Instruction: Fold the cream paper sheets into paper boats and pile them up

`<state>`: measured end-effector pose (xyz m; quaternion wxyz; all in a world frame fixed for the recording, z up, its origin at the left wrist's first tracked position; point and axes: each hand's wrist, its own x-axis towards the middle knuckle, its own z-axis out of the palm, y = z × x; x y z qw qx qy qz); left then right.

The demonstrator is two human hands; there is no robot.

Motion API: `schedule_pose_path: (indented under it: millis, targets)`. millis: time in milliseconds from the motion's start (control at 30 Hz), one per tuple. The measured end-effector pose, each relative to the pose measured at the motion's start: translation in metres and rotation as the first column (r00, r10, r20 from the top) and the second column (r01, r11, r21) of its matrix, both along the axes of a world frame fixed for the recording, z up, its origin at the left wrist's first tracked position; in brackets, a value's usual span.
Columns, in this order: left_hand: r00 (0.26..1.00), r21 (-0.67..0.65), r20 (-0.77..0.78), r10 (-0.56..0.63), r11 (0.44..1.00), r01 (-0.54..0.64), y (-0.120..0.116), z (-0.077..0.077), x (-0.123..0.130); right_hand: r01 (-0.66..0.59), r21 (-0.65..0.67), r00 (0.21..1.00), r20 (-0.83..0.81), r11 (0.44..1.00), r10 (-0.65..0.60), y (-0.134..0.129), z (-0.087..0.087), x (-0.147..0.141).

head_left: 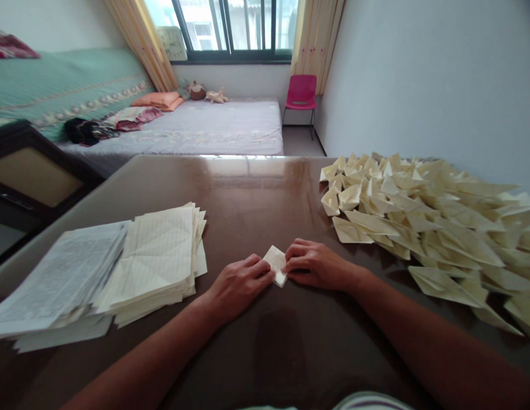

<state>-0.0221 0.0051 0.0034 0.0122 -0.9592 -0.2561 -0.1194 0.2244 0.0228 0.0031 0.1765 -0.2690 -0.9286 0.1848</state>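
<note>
Cream folded paper point(274, 263): a small flat diamond near the middle of the brown worktop point(256, 193), between the two hands.
Left hand point(234, 286): grip pinching the lower left edge of the diamond, fingers bent.
Right hand point(316, 265): grip pinching its right side, fingers curled inward.
Lined sheets point(160, 245): a creased, uneven stack left of the hands.
Printed sheets point(64, 273): another stack farther left, touching the lined one.
Pointed paper shapes point(418, 216): a cream heap covering the right side, near the wall.
Bed point(243, 125): beyond the far edge.
Pink chair point(302, 91): right of the bed.
</note>
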Motion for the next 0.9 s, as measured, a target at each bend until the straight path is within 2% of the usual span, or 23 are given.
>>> schedule_pose_path:
  millis: [67,167,267,400,533,733,900]
  targets:
    - [0.999,-0.023,0.035,0.019,1.0,-0.018,0.0,-0.002,0.0,0.014,0.0,1.0,0.002,1.0,-0.014,0.0,0.0,0.0]
    - [0.985,-0.113,0.125,0.121,0.988,-0.107,0.0,-0.005,0.002,0.072,-0.023,0.997,-0.019,0.997,-0.073,-0.001,-0.002,-0.003]
    - [0.954,-0.219,0.184,0.235,0.956,-0.194,0.0,-0.008,0.003,0.176,-0.045,0.984,-0.019,0.983,-0.177,-0.003,-0.005,-0.01]
    - [0.916,-0.27,0.189,0.354,0.915,-0.298,0.0,-0.012,0.006,0.339,-0.025,0.941,0.032,0.941,-0.338,-0.006,-0.01,-0.02]
    - [0.89,-0.271,0.183,0.419,0.891,-0.364,0.001,-0.015,0.009,0.458,0.023,0.882,0.109,0.889,-0.458,-0.007,-0.013,-0.029]
    - [0.895,-0.276,0.142,0.424,0.885,-0.376,0.003,-0.014,0.009,0.524,0.117,0.822,0.191,0.844,-0.537,-0.008,-0.012,-0.039]
    - [0.894,-0.16,0.089,0.439,0.892,-0.423,0.005,-0.016,0.01,0.567,0.092,0.802,0.165,0.818,-0.574,-0.005,-0.013,-0.04]
